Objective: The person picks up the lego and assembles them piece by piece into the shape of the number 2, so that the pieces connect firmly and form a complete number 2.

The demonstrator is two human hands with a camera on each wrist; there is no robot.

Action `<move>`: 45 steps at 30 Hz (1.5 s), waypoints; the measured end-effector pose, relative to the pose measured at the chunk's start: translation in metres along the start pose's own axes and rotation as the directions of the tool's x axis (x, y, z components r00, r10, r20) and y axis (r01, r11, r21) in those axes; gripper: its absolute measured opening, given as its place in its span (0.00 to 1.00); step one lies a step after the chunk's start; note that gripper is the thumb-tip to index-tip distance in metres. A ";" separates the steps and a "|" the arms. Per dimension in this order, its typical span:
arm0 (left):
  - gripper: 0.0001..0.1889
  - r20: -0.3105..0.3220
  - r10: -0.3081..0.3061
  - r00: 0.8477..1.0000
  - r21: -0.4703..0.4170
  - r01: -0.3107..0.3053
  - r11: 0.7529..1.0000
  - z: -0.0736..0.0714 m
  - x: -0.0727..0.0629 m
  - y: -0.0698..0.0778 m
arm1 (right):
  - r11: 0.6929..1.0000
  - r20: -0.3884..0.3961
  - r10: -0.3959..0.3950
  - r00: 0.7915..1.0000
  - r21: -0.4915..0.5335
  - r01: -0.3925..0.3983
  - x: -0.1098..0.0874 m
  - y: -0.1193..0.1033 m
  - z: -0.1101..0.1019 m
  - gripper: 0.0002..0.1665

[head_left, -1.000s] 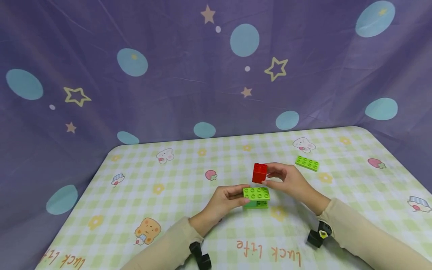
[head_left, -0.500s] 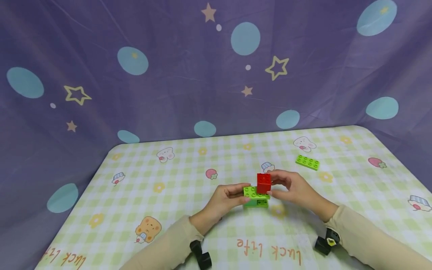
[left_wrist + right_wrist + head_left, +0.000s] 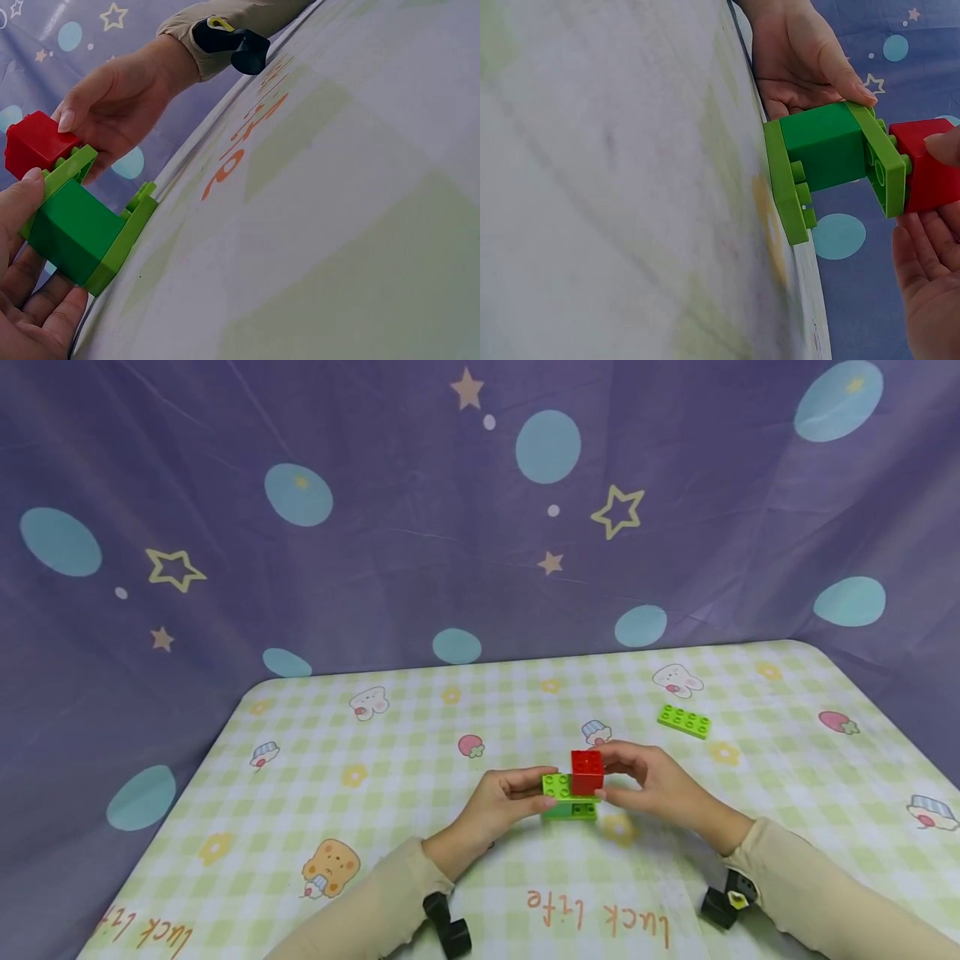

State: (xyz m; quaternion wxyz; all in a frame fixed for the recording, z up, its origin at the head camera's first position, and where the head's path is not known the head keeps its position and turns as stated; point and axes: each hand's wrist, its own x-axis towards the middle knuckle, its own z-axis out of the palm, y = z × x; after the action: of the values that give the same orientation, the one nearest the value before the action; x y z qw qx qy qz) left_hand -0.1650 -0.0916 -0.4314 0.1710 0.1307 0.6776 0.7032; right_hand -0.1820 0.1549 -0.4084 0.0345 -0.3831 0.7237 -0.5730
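My left hand (image 3: 491, 810) grips a small stack of toy building bricks from its left side, thumb in front and fingers behind. In that stack a dark green brick (image 3: 79, 229) sits between a light green bottom plate (image 3: 782, 184) and a light green top plate (image 3: 556, 787). The top plate overhangs on the right. Over that overhanging end is a red brick (image 3: 587, 772), pinched between the thumb and fingers of my right hand (image 3: 656, 787). In the right wrist view the red brick stands right at the top plate's studs, some of which still show between them.
A loose light green plate (image 3: 684, 721) lies on the table beyond my right hand. The checked tablecloth (image 3: 405, 735) carries printed figures and lettering. Behind the table's far edge hangs a purple curtain (image 3: 390, 585). Black cameras sit at both wrists.
My right hand has brought the red brick down and slightly right, from behind the stack onto the right end of its top plate. The left hand has stayed put on the stack.
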 end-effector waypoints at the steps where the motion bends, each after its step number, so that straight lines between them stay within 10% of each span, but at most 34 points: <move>1: 0.23 0.001 0.000 1.000 -0.002 0.000 1.000 0.000 0.000 0.000 | 1.000 -0.001 0.003 1.000 -0.003 -0.003 0.000 0.000 0.000 0.21; 27: 0.23 0.002 0.018 1.000 -0.002 -0.018 1.000 0.001 -0.001 0.002 | 0.998 -0.016 -0.029 0.999 -0.060 0.028 -0.002 -0.003 -0.001 0.21; 45: 0.22 0.006 0.009 1.000 0.013 -0.009 1.000 0.000 -0.001 0.001 | 0.989 -0.108 0.147 0.983 0.018 -0.146 -0.002 -0.003 0.013 0.18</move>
State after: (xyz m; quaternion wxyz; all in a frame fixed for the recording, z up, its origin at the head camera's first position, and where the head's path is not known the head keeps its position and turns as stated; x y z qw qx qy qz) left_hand -0.1641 -0.0916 -0.4308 0.1691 0.1368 0.6811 0.6991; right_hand -0.1726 0.1459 -0.4106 0.0388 -0.2968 0.7477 -0.5928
